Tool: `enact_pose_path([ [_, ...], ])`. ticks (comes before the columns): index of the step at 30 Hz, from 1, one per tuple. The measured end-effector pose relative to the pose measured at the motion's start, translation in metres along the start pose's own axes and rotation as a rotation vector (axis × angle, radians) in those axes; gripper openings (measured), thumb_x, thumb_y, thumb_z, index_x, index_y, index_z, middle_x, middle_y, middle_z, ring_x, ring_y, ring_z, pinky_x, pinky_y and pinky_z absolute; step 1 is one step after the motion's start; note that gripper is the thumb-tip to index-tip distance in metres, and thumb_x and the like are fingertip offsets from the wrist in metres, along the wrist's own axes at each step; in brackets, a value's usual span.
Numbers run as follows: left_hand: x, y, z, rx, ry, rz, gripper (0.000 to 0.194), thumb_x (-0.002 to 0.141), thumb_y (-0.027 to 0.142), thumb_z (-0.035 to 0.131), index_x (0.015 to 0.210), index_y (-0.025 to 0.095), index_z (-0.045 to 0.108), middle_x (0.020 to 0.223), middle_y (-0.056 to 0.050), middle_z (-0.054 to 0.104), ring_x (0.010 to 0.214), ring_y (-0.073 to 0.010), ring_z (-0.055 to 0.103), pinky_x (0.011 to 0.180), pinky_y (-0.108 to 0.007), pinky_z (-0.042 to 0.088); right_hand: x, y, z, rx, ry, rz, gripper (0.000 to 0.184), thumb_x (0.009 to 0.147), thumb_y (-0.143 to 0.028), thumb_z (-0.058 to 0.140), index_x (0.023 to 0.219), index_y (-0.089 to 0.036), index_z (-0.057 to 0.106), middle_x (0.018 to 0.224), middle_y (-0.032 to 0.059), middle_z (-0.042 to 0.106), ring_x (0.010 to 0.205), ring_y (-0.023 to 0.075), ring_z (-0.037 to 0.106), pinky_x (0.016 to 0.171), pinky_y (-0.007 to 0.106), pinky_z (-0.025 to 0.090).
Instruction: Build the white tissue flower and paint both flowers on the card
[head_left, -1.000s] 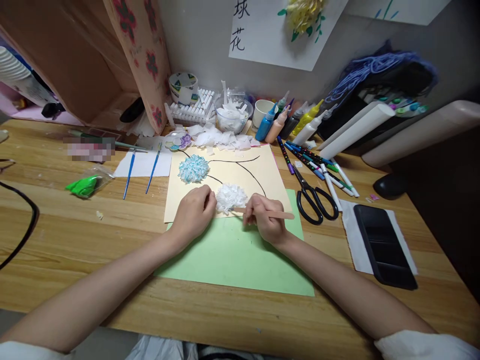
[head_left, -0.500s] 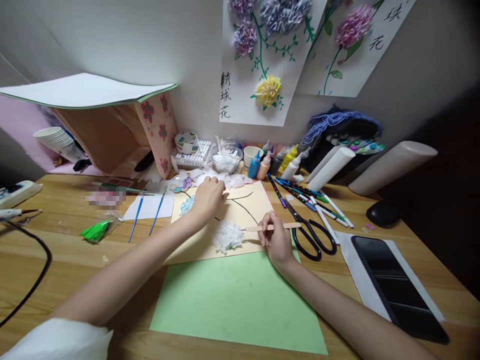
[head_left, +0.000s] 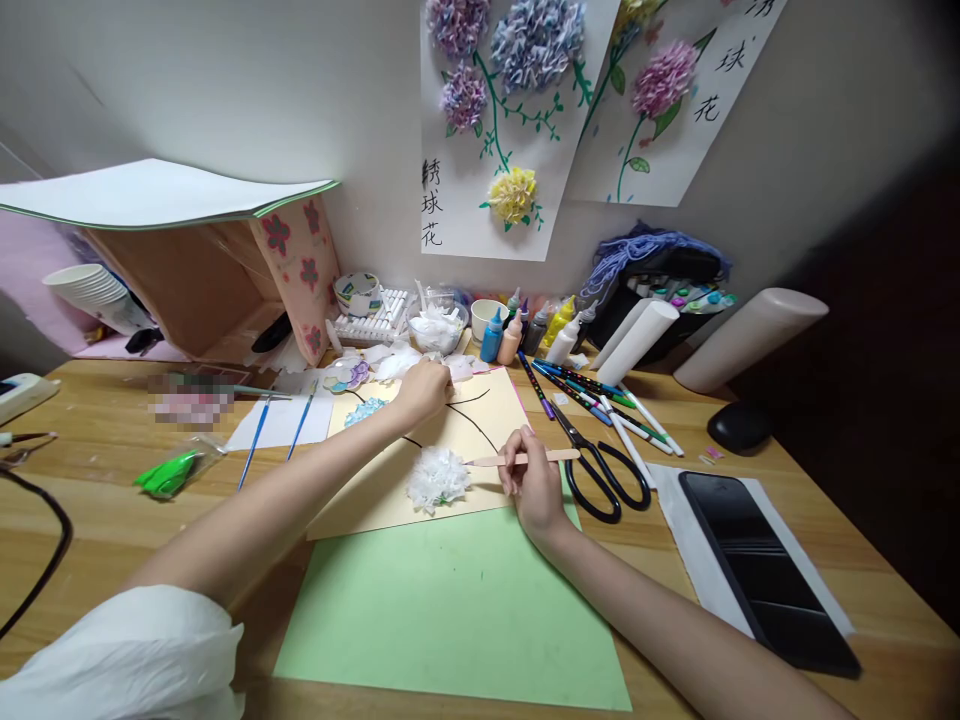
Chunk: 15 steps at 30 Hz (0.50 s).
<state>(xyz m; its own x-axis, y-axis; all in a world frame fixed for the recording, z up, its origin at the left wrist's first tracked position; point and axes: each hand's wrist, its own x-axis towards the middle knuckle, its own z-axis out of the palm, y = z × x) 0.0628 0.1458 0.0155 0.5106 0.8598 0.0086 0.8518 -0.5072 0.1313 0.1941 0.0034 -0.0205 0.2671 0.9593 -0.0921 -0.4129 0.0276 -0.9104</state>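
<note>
My left hand [head_left: 426, 390] reaches over the far edge of the cream paper [head_left: 360, 510], at the pile of white tissue scraps [head_left: 396, 362]. Its fingers are curled together, and what they hold, if anything, is hidden. My right hand [head_left: 531, 478] pinches a flat wooden stick [head_left: 559, 455] near the paper's right edge. The stick's narrow tip points left, close to a ruffled white tissue flower [head_left: 437, 478] on the cream paper. A pale blue flower [head_left: 365, 411] lies farther back, partly behind my left arm. Dark stem lines [head_left: 474, 425] run across the paper.
Green paper [head_left: 457, 610] lies in front. Black-handled scissors [head_left: 600, 475], several markers [head_left: 592, 390] and a phone [head_left: 769, 570] are on the right. Paint bottles [head_left: 510, 340] and a bowl of white scraps [head_left: 436, 328] line the back. Brushes [head_left: 255, 440] lie left.
My left hand has moved a little away and right, to the white tissue scraps, its fingers drawn together. My right hand keeps the stick in place. The camera view has shifted slightly.
</note>
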Motion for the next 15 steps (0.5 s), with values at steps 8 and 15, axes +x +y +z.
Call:
enact_pose_path([
  [8, -0.012, -0.007, -0.009, -0.028, 0.092, 0.071, 0.017, 0.083, 0.018, 0.053, 0.087, 0.014, 0.069, 0.092, -0.012, 0.067, 0.096, -0.0252, 0.058, 0.079, -0.034, 0.046, -0.001, -0.002, 0.001, -0.002, -0.007, -0.006, 0.044, 0.082, -0.051, 0.049, 0.053, -0.019, 0.044, 0.038, -0.0071, 0.039, 0.029, 0.0046, 0.033, 0.031, 0.017, 0.023],
  [15, -0.001, 0.000, 0.004, -0.079, 0.120, 0.130, 0.021, 0.076, 0.013, 0.050, 0.079, 0.012, 0.071, 0.086, -0.016, 0.066, 0.095, -0.0288, 0.055, 0.082, -0.037, 0.042, -0.002, -0.003, 0.001, -0.021, -0.004, -0.008, 0.044, 0.084, -0.050, 0.046, 0.053, -0.019, 0.044, 0.038, -0.0068, 0.039, 0.030, 0.0050, 0.033, 0.032, 0.017, 0.024],
])
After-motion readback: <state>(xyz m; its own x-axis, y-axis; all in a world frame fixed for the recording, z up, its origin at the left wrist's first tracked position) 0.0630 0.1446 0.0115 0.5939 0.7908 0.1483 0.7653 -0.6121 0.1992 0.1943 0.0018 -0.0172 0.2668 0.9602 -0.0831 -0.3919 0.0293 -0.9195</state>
